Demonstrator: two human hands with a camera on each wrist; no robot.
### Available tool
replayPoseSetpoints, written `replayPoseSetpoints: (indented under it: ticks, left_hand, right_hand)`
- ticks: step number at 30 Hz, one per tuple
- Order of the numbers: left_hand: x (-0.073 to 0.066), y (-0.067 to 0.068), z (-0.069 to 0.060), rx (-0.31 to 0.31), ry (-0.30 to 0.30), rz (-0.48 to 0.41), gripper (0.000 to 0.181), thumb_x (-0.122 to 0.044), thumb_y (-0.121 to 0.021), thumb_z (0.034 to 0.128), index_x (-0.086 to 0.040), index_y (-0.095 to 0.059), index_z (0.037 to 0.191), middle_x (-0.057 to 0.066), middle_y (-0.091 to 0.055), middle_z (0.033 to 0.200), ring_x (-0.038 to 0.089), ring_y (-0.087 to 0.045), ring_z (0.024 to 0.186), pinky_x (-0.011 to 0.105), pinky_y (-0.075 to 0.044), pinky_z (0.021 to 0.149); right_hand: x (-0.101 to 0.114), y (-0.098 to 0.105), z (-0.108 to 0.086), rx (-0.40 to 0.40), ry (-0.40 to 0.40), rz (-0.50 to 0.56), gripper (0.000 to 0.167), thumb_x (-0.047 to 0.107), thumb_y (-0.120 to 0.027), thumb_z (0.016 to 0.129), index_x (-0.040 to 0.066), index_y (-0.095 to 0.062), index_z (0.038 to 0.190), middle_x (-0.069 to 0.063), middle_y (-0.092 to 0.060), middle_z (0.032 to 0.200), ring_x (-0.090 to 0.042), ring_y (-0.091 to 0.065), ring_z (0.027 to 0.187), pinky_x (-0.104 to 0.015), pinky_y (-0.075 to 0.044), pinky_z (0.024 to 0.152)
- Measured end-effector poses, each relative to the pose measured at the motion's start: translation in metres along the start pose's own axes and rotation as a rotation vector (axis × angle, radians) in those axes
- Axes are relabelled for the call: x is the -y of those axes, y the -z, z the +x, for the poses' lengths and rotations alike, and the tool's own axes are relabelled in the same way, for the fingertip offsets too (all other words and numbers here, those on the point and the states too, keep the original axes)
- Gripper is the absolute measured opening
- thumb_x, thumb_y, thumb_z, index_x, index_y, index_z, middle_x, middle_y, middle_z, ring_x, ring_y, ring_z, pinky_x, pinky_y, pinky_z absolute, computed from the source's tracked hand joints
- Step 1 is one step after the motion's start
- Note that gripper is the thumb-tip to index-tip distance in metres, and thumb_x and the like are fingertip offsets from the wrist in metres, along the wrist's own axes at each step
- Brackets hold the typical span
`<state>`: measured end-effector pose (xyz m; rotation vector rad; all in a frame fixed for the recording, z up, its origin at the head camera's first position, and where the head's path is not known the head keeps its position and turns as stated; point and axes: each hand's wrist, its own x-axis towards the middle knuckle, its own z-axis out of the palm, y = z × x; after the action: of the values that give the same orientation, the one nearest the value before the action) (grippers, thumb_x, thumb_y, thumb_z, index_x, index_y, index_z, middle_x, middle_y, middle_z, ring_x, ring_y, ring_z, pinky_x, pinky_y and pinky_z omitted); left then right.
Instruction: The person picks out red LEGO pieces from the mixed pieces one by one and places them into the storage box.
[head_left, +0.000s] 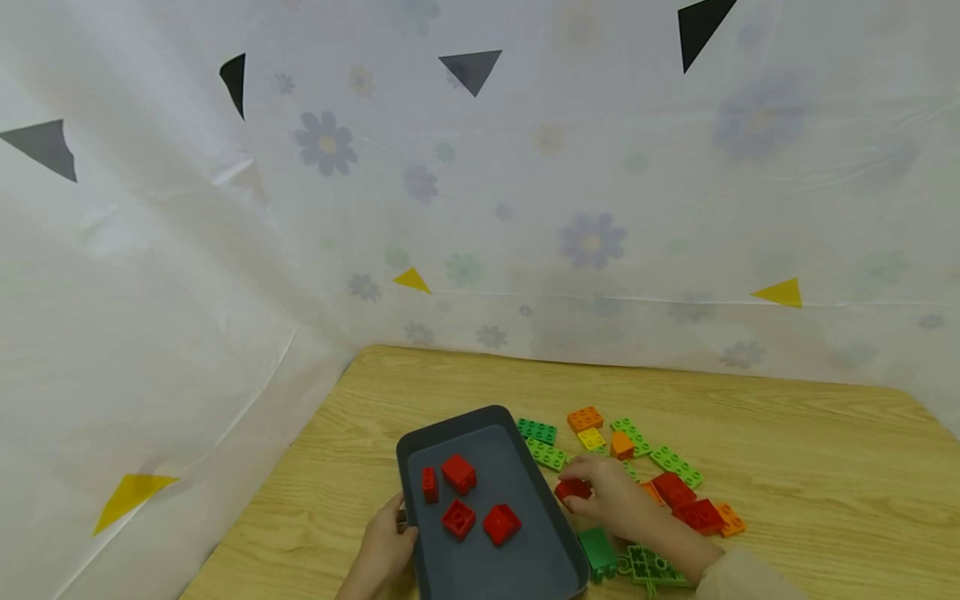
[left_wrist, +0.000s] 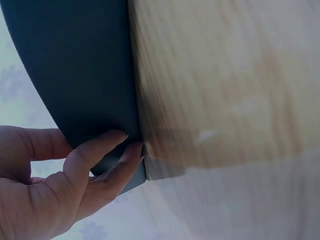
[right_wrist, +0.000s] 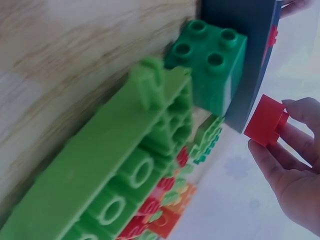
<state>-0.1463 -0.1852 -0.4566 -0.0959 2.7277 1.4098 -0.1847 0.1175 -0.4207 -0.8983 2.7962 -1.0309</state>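
Right hand (head_left: 611, 498) pinches a red brick (head_left: 572, 489) between thumb and fingertips, just right of the tray (head_left: 504, 467). Left hand (head_left: 386, 540) grips the tray's left rim; four red bricks (head_left: 458, 473) lie apart inside. If carried too low, the held brick could catch the right rim and twist from that fingertip hold; a left-hand tug could tip the tray, sliding the others together.

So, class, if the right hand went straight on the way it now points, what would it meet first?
Probably the facing rim of the dark grey rectangular tray, ahead of the right hand and the red plastic block it pinches; their height is unclear, so they might pass over.
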Motion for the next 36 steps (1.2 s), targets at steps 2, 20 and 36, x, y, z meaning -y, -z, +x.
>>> replayPoseSetpoints:
  ticks: [2, 20, 36]
  left_hand:
    - [0.0, 0.0, 0.0, 0.0, 0.004, 0.002, 0.051, 0.012, -0.052, 0.0799, 0.022, -0.036, 0.127, 0.032, -0.06, 0.104, 0.039, -0.061, 0.095, 0.04, -0.056, 0.077]
    - [0.0, 0.0, 0.0, -0.004, 0.01, 0.012, 0.051, 0.012, -0.053, 0.0795, 0.021, -0.037, 0.127, 0.032, -0.06, 0.104, 0.039, -0.06, 0.095, 0.04, -0.056, 0.076]
    - [0.0, 0.0, 0.001, -0.009, 0.01, 0.02, 0.051, 0.012, -0.053, 0.0788, 0.021, -0.038, 0.127, 0.031, -0.06, 0.103, 0.038, -0.061, 0.094, 0.04, -0.056, 0.076]
  right_hand:
    - [0.005, -0.001, 0.0, 0.01, 0.0, 0.016, 0.019, 0.009, -0.069, 0.079, 0.0, -0.07, 0.096, -0.006, -0.064, 0.094, -0.009, -0.056, 0.074, -0.018, -0.049, 0.057]
    - [0.035, -0.025, -0.002, 0.162, 0.047, 0.072, 0.017, 0.014, -0.069, 0.08, 0.005, -0.071, 0.094, -0.002, -0.064, 0.097, -0.01, -0.058, 0.086, -0.018, -0.052, 0.066]
    - [0.033, -0.051, -0.008, 0.327, -0.008, 0.1, 0.018, 0.014, -0.069, 0.08, 0.008, -0.071, 0.098, 0.002, -0.061, 0.098, -0.004, -0.056, 0.088, -0.017, -0.05, 0.068]
